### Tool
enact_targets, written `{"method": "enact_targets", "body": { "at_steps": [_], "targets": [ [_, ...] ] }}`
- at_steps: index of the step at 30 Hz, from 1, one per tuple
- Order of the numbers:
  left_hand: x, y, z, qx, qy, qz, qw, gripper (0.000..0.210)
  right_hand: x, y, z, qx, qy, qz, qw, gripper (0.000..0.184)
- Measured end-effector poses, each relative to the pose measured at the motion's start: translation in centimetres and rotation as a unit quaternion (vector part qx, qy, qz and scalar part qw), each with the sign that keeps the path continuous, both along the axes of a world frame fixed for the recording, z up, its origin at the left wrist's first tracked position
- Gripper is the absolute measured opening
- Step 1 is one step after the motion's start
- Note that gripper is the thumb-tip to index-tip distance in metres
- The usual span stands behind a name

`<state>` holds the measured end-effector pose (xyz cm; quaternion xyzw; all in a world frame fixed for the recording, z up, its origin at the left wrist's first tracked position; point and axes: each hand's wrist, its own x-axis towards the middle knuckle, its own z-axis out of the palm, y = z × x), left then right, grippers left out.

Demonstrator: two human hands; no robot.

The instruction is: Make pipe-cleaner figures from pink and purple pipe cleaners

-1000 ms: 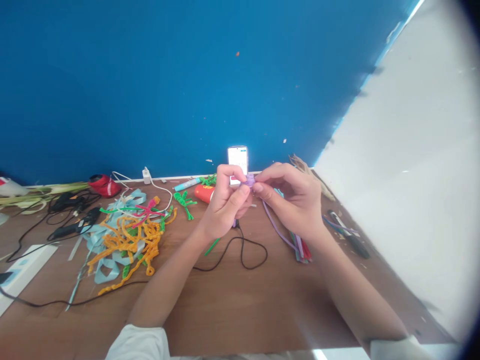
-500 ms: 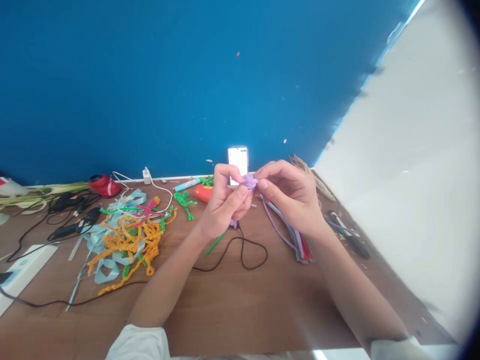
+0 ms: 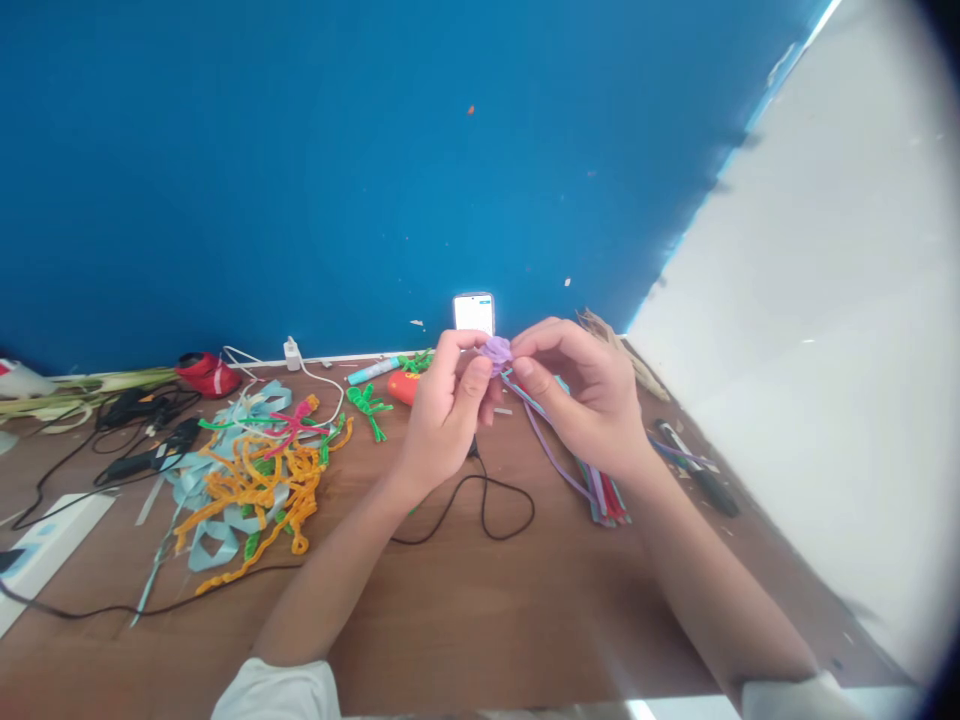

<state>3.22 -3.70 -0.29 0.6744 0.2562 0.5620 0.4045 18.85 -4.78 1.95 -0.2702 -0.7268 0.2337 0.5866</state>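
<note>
A small purple coil of fuzzy pipe cleaner (image 3: pixel 496 351) is held up between my two hands, in front of the phone. My left hand (image 3: pixel 450 400) pinches it from the left with thumb and forefinger. From the right, the thumb and forefinger of my right hand (image 3: pixel 581 390) close on its edge. Below and behind my right hand, a bundle of purple, blue and red pipe cleaners (image 3: pixel 559 462) lies on the table, partly covered by that hand.
An upright phone (image 3: pixel 473 312) leans against the blue wall. To the left lie orange pipe cleaners (image 3: pixel 270 475), blue ribbon (image 3: pixel 214 540), a green pipe-cleaner figure (image 3: pixel 367 405) and a power strip (image 3: pixel 52 545). A black cable (image 3: pixel 487 505) loops at the centre; a marker (image 3: pixel 712 490) lies right.
The purple coil has turned between my fingers and shows more of its rounded face. My left hand has tilted more upright; my right hand has hardly moved.
</note>
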Motion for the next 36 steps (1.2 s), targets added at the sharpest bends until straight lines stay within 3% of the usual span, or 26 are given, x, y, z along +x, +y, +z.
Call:
{"method": "enact_targets", "body": {
  "at_steps": [7, 15, 20, 23, 28, 36],
  "targets": [
    [-0.4, -0.6, 0.7, 0.098, 0.139, 0.145, 0.975, 0.026, -0.2, -0.1, -0.1, 0.113, -0.109, -0.101, 0.982, 0.011],
    [-0.6, -0.8, 1.0, 0.153, 0.250, 0.205, 0.934, 0.021, 0.0, 0.0, -0.6, 0.205, -0.202, -0.175, 0.941, 0.020],
    [-0.8, -0.6, 1.1, 0.159, 0.262, 0.190, 0.932, 0.028, 0.4, 0.2, -1.1, 0.266, -0.267, -0.223, 0.899, 0.020],
    [-1.0, -0.6, 1.2, 0.148, 0.241, 0.159, 0.946, 0.037, 0.4, 0.2, -1.2, 0.259, -0.272, -0.227, 0.899, 0.021],
    [-0.9, -0.6, 1.3, 0.049, 0.164, 0.110, 0.979, 0.046, 0.5, 0.3, -1.1, 0.256, -0.266, -0.225, 0.902, 0.023],
    [-0.6, -0.1, 1.0, -0.051, 0.103, 0.071, 0.991, 0.054, 0.8, 0.7, -1.4, 0.258, -0.253, -0.218, 0.907, 0.023]
  ]
}}
